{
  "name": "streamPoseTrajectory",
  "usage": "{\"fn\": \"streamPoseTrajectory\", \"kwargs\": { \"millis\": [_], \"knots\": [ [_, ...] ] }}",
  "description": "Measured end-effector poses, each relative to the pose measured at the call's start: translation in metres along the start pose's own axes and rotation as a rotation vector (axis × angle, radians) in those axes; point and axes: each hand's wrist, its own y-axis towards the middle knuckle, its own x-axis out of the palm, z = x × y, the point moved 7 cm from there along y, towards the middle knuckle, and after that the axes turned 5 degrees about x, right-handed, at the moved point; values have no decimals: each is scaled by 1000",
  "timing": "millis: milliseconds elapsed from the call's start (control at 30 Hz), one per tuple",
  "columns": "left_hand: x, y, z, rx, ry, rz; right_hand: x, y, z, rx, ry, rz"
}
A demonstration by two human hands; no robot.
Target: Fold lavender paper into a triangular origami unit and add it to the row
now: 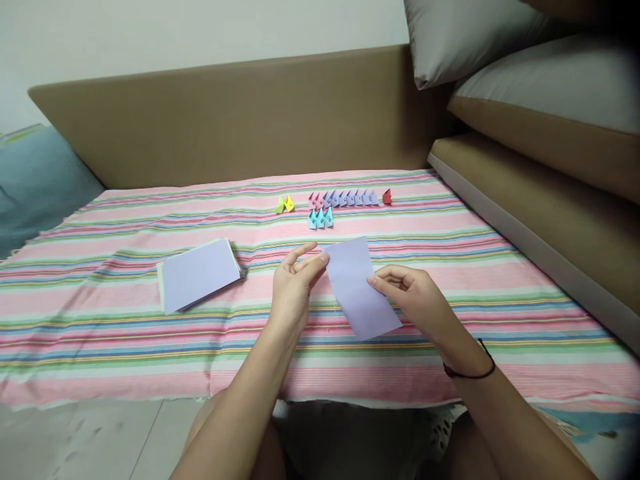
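A lilac paper slip (359, 287) is held between both hands just above the striped cloth (150, 333). My left hand (294, 283) pinches its upper left corner with thumb and fingers. My right hand (413, 297) pinches its right edge; a dark band circles that wrist. A stack of lilac paper sheets (199, 274) lies to the left of my left hand. Farther back stand small folded paper pieces: yellow ones (285, 204), a row of pink and lilac ones (345, 198), a red one (387, 196) and blue ones (320, 217).
The cloth covers a low surface in front of a tan padded backrest (240, 113). Tan and grey cushions (545, 100) pile at the right. A blue cushion (35, 180) sits at the far left. My knees show below the cloth's front edge.
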Motion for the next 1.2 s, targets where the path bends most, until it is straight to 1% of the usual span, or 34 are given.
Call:
{"fn": "streamPoseTrajectory", "kwargs": {
  "millis": [233,400,500,633,733,800,900,933,967,1067,1100,1200],
  "knots": [
    [-4,3,0,-1,-29,73,1,0,1,-3,-12,-16],
    [-8,4,5,37,30,79,2,1,2,0,-10,-39],
    [-10,6,8,90,130,67,4,1,7,48,5,-90],
    [-9,9,10,190,358,4,4,3,17,157,31,-144],
    [-11,13,8,219,452,-26,5,4,22,201,40,-164],
    [-17,15,12,266,513,3,4,5,24,213,42,-161],
    [-30,17,25,399,632,114,-1,6,33,259,29,-135],
    [-31,17,26,420,661,111,-3,6,37,276,22,-123],
    [-30,17,23,415,686,62,-5,7,41,292,11,-113],
    [-14,11,-2,352,791,-246,-8,8,55,325,-37,-102],
    [-9,7,-11,352,842,-328,-8,8,59,331,-59,-102],
    [1,-6,-30,403,979,-454,-8,10,67,324,-122,-97]
  ]
}}
